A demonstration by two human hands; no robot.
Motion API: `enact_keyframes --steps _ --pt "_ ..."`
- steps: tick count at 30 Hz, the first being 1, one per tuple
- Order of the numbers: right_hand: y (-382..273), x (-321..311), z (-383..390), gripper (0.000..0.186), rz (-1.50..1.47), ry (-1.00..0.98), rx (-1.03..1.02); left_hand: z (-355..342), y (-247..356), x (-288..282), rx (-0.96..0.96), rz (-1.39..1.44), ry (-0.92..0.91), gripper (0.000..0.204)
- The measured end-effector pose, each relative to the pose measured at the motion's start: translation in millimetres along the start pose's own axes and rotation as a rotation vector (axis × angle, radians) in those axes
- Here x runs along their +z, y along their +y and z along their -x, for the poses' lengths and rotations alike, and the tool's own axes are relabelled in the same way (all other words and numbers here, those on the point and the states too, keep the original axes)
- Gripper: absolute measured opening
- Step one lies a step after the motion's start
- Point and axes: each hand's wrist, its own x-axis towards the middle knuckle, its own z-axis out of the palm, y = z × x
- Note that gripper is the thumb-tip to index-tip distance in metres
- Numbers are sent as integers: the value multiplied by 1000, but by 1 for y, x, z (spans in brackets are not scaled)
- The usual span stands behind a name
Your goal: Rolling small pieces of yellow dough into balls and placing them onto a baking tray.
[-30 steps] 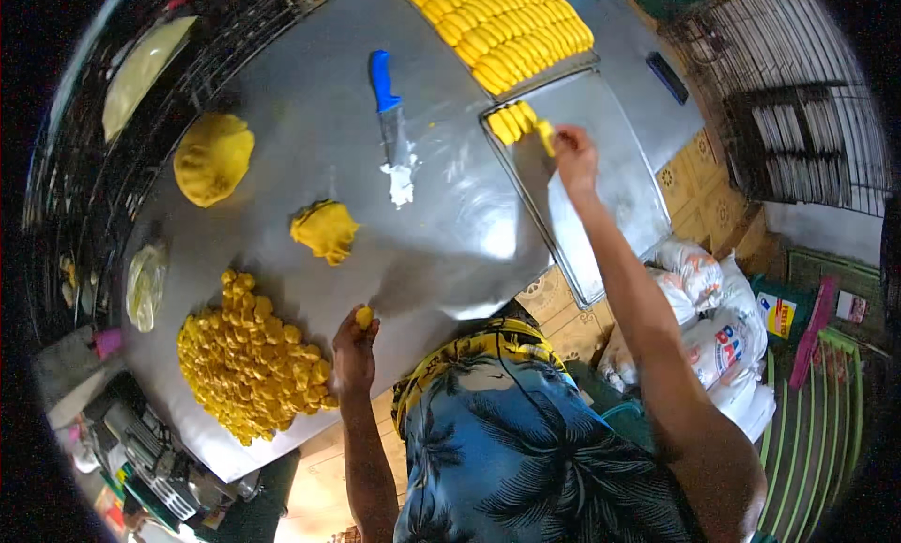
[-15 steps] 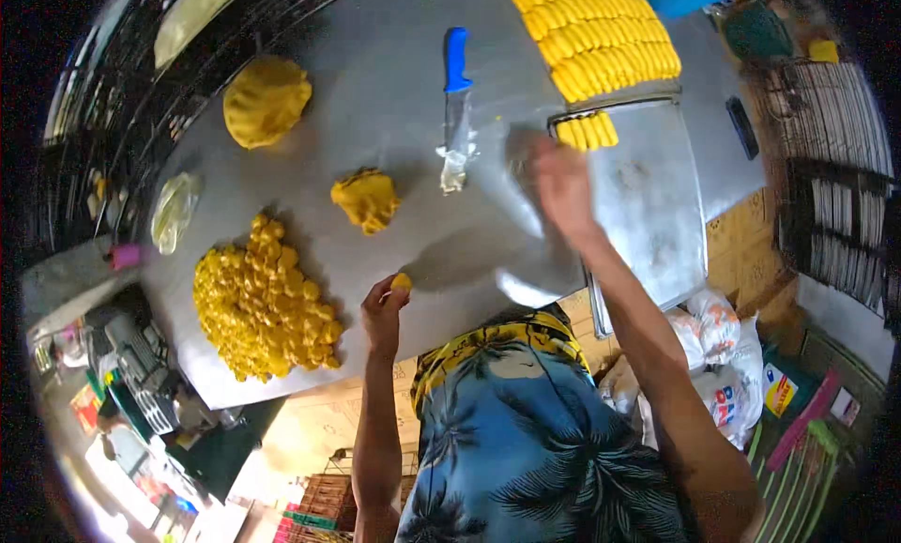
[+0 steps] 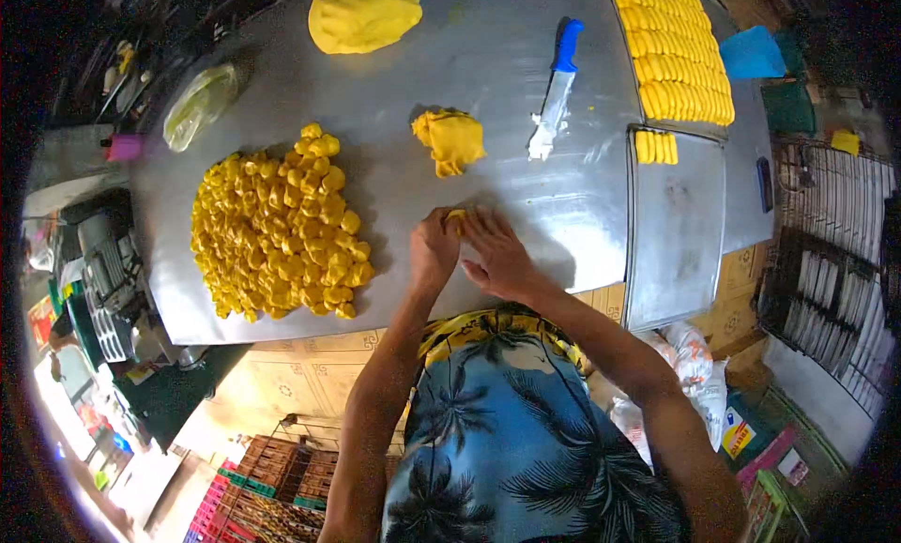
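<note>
A small piece of yellow dough [image 3: 456,215] lies on the metal table between my hands. My left hand [image 3: 435,250] is closed with its fingertips at this piece. Beside it, my right hand [image 3: 499,258] is stretched out low over the table, fingers extended and touching the dough's right side. Just beyond them sits a torn lump of yellow dough [image 3: 452,141]. A big pile of small dough pieces [image 3: 282,238] spreads to the left. At the right, a metal tray [image 3: 678,233] holds a short row of shaped dough sticks [image 3: 656,148] at its far end.
A blue-handled knife [image 3: 561,74] with dough-smeared blade lies beyond my right hand. A large dough mass [image 3: 364,15] rests at the back, a clear plastic bag [image 3: 201,107] at the far left. Another tray full of dough sticks [image 3: 671,50] stands back right, near a dark phone-like object [image 3: 765,184].
My right hand has come from beside the tray's dough sticks to meet my left hand at the small dough piece. The whole view has shifted, with my left hand now farther onto the table.
</note>
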Motion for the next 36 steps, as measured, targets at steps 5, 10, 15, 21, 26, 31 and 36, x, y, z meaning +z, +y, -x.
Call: enact_keyframes --steps 5,10,15,21,26,31,36 --pt "-31 38 -13 70 373 -21 38 6 1 -13 -98 -55 -165 30" --pt "-22 38 -25 67 270 -4 -62 28 1 -19 337 -545 -15 46" --pt "4 3 -11 66 369 -195 -106 39 1 -30 218 -821 -102 60" --pt "27 -10 -58 64 174 -34 -117 42 -7 -14 53 -742 65 64" --pt "32 -8 -89 59 437 27 -301 41 -15 -5 -37 -818 73 68" --pt "20 -22 -85 56 495 -34 -282 25 -20 -9 -49 -804 184 69" --pt "4 1 -66 51 199 -235 -241 21 -37 -11 -50 -883 117 69"
